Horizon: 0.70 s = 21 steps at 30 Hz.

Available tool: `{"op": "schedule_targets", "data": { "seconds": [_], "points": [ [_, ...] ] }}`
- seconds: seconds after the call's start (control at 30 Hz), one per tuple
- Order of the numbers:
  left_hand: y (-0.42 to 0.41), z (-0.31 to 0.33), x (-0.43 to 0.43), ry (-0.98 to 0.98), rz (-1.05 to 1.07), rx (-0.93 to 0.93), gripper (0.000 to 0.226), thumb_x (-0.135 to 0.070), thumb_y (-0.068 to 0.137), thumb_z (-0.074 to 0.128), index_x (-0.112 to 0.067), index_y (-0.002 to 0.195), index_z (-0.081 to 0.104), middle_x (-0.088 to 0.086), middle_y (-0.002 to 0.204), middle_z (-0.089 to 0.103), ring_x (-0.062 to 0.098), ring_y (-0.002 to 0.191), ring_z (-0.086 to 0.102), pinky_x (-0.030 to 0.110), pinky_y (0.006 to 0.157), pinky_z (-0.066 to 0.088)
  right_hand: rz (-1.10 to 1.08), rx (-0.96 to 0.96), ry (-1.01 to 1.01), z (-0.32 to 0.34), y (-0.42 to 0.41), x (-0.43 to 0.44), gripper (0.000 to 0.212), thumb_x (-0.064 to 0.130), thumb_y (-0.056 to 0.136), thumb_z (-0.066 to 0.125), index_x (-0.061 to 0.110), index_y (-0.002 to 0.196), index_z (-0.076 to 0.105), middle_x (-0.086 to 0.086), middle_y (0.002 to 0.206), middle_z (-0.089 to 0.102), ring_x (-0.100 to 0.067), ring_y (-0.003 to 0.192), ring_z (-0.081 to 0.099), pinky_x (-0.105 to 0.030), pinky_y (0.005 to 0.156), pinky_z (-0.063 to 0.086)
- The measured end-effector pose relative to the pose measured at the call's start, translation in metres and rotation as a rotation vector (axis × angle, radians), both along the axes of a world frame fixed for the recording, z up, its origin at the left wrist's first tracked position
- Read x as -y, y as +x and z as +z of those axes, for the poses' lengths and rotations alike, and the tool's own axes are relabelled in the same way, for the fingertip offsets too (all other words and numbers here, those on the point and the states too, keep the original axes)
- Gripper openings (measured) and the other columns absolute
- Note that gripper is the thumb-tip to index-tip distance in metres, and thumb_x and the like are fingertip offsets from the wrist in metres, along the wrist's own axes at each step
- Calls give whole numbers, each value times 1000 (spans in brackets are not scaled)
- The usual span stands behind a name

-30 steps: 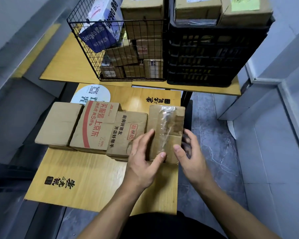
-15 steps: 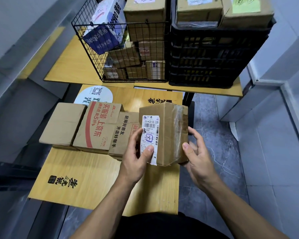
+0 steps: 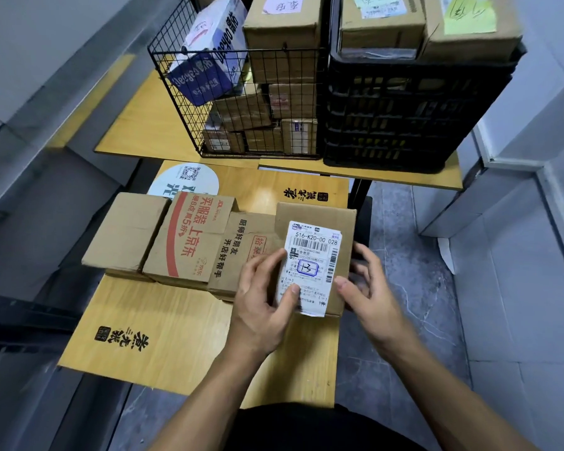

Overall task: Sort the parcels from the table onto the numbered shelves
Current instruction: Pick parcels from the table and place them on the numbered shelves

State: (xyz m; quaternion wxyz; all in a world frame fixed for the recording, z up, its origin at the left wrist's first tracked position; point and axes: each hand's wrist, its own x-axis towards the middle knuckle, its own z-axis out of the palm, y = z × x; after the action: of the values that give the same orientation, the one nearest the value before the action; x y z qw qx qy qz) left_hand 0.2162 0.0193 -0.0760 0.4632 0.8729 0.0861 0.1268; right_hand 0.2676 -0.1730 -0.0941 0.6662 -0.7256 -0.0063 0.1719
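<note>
While the person stands at the front edge of the low wooden table [image 3: 163,320], bare wood shows across its front half, and grey tiled floor [image 3: 414,262] runs open along its right edge as far as the wall. Beyond its back edge a second table [image 3: 144,125] carries a wire basket [image 3: 183,92] and a black crate [image 3: 404,118], both stacked with boxes, closing off that side. A row of three cardboard boxes [image 3: 189,242] lies across the low table's middle, overhanging its left edge. At the right end of that row, by the table's right edge, is the parcel [image 3: 316,216], grasped between both hands. The left hand [image 3: 261,307] wraps its left side, thumb lying on the lower part of its white shipping label [image 3: 310,265]. The right hand [image 3: 368,288] curls round its right side. Whether its underside rests on the wood or hangs lifted, I can't quite tell. It is a plain brown carton, label face turned upward. The label bears a barcode, "516-K20-00 028", and a blue-stamped box round a handwritten mark.
</note>
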Motion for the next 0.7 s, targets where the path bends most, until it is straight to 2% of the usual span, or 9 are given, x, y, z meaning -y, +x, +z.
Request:
{"op": "schedule_targets", "data": {
  "seconds": [0.07,0.13,0.17,0.2,0.33,0.47,0.7],
  "points": [
    [-2,2,3,42,9,17,55,-36,87,63,-44,137,41,-8,133,46,11,125,47,43,93,53,-16,32,-42,3,-3,-5,75,74,66,73,71,130,34,6,141,54,-13,129,55,-51,106,47],
    [-6,3,3,71,27,35,54,-36,88,63,-42,137,42,-5,135,46,12,127,47,28,99,48,-7,51,-60,7,-4,-9,68,67,71,71,76,126,32,10,141,54,-9,130,53,-50,108,46],
    [-9,4,2,83,39,45,54,-36,88,62,-39,138,42,-4,135,47,12,127,46,18,101,42,0,57,-63,8,-4,-12,68,65,72,70,74,128,31,11,142,54,-8,131,52,-50,108,45],
    [-12,5,1,99,52,56,54,-37,88,62,-37,138,43,-3,135,47,12,127,46,14,101,38,14,65,-58,10,-4,-15,70,66,72,69,72,130,31,10,142,55,-9,132,52,-52,108,45],
    [-30,10,-8,134,134,77,53,-36,89,62,-30,139,44,-1,134,47,12,126,45,29,102,43,81,85,-11,18,-6,-38,79,74,66,74,69,132,30,14,136,60,-15,127,58,-55,100,50],
    [-60,15,-24,131,266,73,54,-37,89,59,-33,140,42,-4,135,44,10,125,45,29,102,43,157,112,-3,23,-12,-70,80,71,66,76,65,133,32,16,130,63,-15,124,60,-55,97,52],
    [-139,32,-68,85,486,104,53,-38,90,57,-29,140,44,-2,138,47,8,129,45,24,104,40,380,195,112,37,-49,-145,65,41,76,78,64,127,44,4,132,64,-15,123,61,-51,106,47]
  ]
}}
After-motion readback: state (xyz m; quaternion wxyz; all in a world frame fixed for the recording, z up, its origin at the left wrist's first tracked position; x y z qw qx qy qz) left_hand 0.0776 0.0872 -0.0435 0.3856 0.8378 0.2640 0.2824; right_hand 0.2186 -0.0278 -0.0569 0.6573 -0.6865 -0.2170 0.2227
